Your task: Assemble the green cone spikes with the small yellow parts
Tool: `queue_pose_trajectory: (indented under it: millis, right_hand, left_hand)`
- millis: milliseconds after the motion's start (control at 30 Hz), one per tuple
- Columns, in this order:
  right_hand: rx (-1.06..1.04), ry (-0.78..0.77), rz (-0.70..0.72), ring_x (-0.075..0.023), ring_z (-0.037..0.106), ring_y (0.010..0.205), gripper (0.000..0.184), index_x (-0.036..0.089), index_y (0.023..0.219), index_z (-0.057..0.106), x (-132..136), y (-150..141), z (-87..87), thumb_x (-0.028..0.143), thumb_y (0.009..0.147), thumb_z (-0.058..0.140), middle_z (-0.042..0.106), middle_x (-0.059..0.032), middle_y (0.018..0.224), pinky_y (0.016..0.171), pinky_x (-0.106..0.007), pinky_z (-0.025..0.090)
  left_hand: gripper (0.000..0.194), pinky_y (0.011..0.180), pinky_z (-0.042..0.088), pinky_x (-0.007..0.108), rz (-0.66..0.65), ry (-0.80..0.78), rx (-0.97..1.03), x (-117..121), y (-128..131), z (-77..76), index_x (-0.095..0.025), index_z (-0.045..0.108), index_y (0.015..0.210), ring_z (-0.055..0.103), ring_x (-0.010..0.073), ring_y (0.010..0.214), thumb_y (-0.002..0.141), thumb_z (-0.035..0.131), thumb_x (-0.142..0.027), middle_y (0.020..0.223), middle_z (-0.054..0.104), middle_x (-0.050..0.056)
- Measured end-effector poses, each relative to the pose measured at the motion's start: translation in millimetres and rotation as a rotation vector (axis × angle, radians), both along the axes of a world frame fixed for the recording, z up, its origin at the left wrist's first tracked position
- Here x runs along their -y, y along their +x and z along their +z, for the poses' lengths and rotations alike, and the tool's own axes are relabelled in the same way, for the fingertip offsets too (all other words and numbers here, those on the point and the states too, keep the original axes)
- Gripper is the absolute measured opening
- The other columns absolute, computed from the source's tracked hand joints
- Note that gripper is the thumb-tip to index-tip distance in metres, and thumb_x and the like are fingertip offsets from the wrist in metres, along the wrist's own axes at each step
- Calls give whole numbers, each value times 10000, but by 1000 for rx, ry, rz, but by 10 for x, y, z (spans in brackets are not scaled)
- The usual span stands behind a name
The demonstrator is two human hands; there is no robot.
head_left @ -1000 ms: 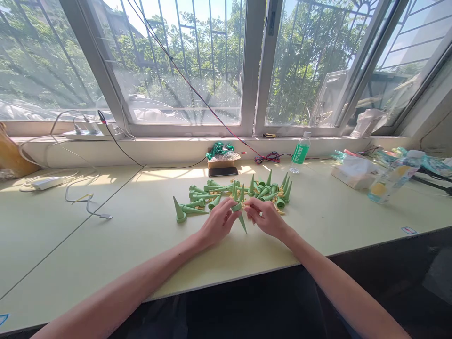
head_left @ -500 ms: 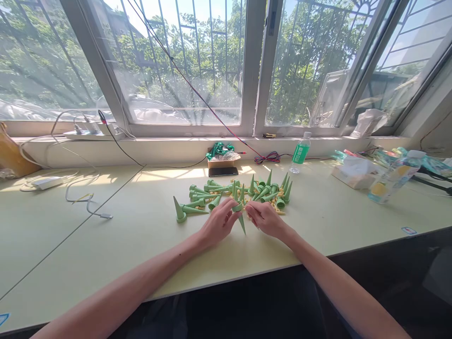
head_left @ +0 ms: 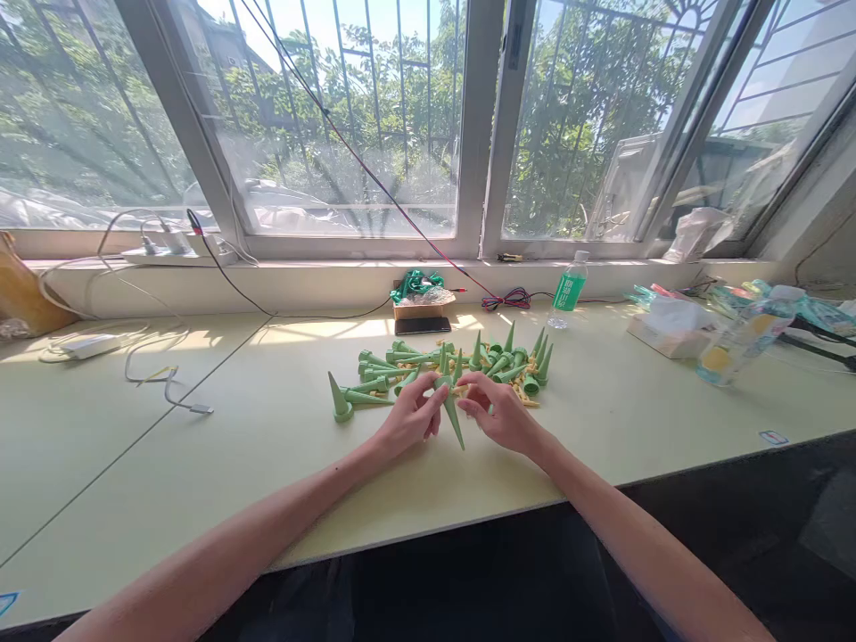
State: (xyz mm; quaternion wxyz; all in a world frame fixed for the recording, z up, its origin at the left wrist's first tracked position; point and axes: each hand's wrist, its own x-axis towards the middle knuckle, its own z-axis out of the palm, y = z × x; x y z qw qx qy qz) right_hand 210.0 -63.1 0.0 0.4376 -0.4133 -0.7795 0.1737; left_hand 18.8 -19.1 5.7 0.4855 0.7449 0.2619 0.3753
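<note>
My left hand (head_left: 413,412) is closed on a green plastic plant watering spike (head_left: 453,417), gripping it by its wide collar. The spike's tapered tip slants down toward the front edge of the table. Close to the collar, my right hand (head_left: 501,415) has its fingers curled around a small yellow plastic piece (head_left: 461,390), which points at the spike's side. Whether the piece sits in the spike cannot be made out. Behind both hands lies a pile of green spikes (head_left: 407,355) with small yellow pieces (head_left: 530,401) among them. One green spike (head_left: 341,401) stands upright at the pile's left end.
A clear bottle with a green label (head_left: 568,290) stands near the window sill. A black phone (head_left: 423,326) leans by a small box of green items (head_left: 420,290). To the right are a tissue box (head_left: 670,328) and another bottle (head_left: 742,343). White cables (head_left: 167,383) lie left.
The held spike has tipped, turning its collar opening away from view. My right fingers have spread slightly, and a yellow piece now shows between them and the spike.
</note>
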Motion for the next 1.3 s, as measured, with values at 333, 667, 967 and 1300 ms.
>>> queue_pose_trajectory:
  millis: [333,667,967,1300]
  right_hand:
    - [65,43,-9,-117,490,563,176,206,1021,535,-1,17,1,370,986,481,563,32,653,614,-230,404]
    - [153,33,-93,-108,473,476,388,204,644,411,9,-2,23,314,1015,372,494,22,510,548,-227,326]
    - [67,5,-167,-114,485,507,382,208,686,406,-16,-9,4,384,1021,358,530,17,564,551,-234,321]
    - [43,-9,-147,-111,436,500,386,202,691,430,-27,-3,-6,386,1020,347,479,27,550,535,-243,310]
  left_hand:
    - [302,366,320,167,28,76,-85,1,-19,-23,-180,452,947,425,75,364,947,482,-480,457,420,-96]
    - [191,509,435,200,20,467,-208,10,-23,-49,-163,509,852,463,75,576,963,450,-306,773,462,-6]
    - [147,420,381,166,69,395,-158,21,-3,-18,-178,466,879,418,33,485,959,467,-302,788,405,-27]
    - [150,493,400,187,80,562,-197,-26,-22,-54,-176,484,872,431,61,561,977,446,-276,823,443,-8]
